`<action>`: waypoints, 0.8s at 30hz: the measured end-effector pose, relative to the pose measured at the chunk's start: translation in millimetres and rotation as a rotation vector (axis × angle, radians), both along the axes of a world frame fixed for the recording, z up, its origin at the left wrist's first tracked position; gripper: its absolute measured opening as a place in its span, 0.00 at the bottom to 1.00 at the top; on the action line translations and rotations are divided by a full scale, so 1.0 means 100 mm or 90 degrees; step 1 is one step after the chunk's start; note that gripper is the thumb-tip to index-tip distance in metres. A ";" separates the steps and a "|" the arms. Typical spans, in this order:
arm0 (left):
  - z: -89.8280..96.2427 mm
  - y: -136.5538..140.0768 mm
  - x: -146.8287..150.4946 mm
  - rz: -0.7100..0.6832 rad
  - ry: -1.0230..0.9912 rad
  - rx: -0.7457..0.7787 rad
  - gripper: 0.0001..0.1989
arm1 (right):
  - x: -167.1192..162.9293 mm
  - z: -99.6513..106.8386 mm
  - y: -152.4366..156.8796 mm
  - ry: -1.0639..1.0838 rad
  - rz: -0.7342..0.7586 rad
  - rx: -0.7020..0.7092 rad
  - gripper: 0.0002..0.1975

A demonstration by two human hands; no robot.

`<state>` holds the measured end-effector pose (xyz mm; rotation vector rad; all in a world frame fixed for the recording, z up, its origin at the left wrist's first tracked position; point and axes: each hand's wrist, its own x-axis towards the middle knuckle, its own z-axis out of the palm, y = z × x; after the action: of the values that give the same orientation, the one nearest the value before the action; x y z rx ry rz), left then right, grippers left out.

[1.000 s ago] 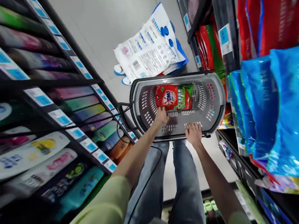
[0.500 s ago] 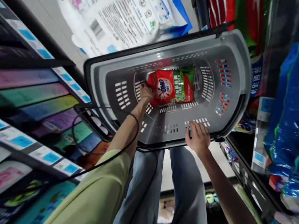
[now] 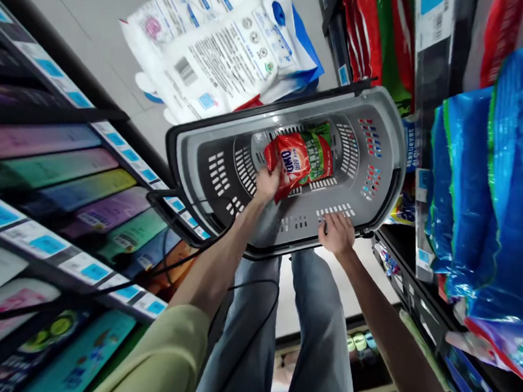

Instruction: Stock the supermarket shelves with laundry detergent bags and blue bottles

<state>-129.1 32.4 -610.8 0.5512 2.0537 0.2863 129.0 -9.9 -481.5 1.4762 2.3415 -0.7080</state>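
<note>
A grey shopping basket (image 3: 265, 235) with a black rim stands in front of my legs. Inside it is a red and green OMO laundry detergent bag (image 3: 303, 159). My left hand (image 3: 268, 184) reaches down into the basket and grips the bag's left end, which is bunched and tilted up a little. My right hand (image 3: 337, 232) curls over the basket's near rim, its fingers on the inner side and the thumb on the rim.
Large white and blue packages (image 3: 221, 53) lie on the floor beyond the basket. Shelves of coloured packs (image 3: 103, 216) with price labels line the left. Blue bags (image 3: 477, 201) bulge from the right shelf. A black cable (image 3: 251, 283) hangs across my left arm and legs.
My left hand has drawn the left end of the detergent bag up and nearer to me. The bag now sits more tilted. My right hand stays on the rim while the view has shifted.
</note>
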 end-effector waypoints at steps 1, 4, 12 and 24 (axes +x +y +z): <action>0.14 0.00 0.06 -0.014 0.007 0.002 0.20 | 0.01 -0.01 -0.01 -0.004 0.000 -0.004 0.10; 0.59 0.00 0.33 -0.054 0.009 0.017 0.18 | 0.06 -0.03 -0.05 -0.008 0.000 -0.014 0.11; 1.90 0.26 1.11 -0.068 -0.093 0.079 0.14 | 0.17 -0.03 -0.01 0.027 -0.041 -0.002 0.10; 4.64 -0.67 0.22 -0.146 -0.098 0.106 0.11 | -0.66 1.71 -0.21 0.108 -0.273 -0.064 0.11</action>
<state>-107.1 -34.7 -147.1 0.8344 1.8085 0.3536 63.2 -31.0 -310.2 1.9636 2.0791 -1.0763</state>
